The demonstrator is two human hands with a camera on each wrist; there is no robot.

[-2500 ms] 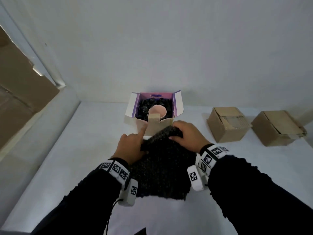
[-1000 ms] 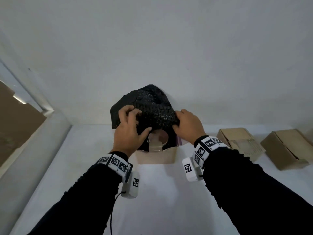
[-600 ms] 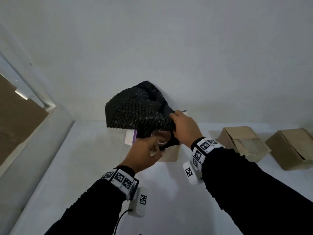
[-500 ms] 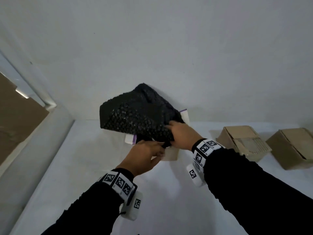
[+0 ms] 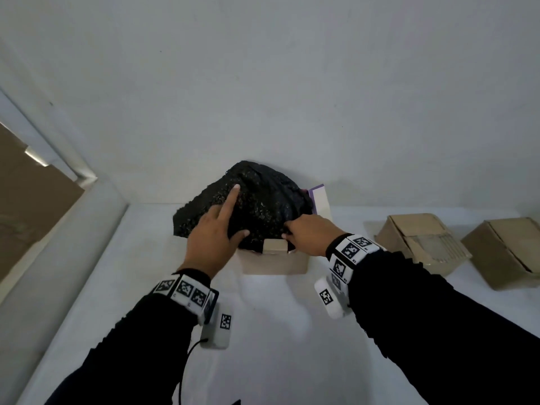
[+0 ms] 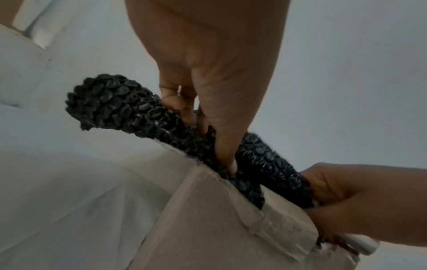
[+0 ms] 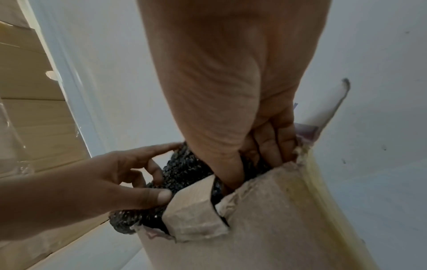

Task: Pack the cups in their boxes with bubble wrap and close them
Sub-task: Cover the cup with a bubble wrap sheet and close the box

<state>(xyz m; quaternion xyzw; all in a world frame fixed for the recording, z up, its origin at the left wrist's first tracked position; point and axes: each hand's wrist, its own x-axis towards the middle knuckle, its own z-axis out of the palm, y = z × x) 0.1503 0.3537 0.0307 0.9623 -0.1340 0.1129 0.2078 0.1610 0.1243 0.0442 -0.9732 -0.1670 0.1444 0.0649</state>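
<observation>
A sheet of black bubble wrap [image 5: 263, 206] lies bunched over the open beige box [image 5: 274, 263] at the middle of the white table. It hides the cup. My left hand [image 5: 225, 220] rests on top of the wrap with the index finger straight and the thumb pressing its near edge. In the left wrist view the wrap [image 6: 115, 106] bends over the box wall [image 6: 208, 228]. My right hand [image 5: 304, 233] curls round the wrap's front right corner at the box rim. In the right wrist view its fingers [image 7: 268, 151] reach inside the box [image 7: 265, 228]. A purple-lined side flap [image 5: 320, 197] stands up.
Two brown cardboard boxes [image 5: 420, 244] [image 5: 505, 252] sit on the table [image 5: 277, 331] to the right. A white wall rises right behind the open box. At the left are a raised ledge and flat cardboard [image 5: 29, 206].
Both hands lifted the wrap off the table and laid it over the box, covering the cup. My left hand moved from the box's front onto the wrap.
</observation>
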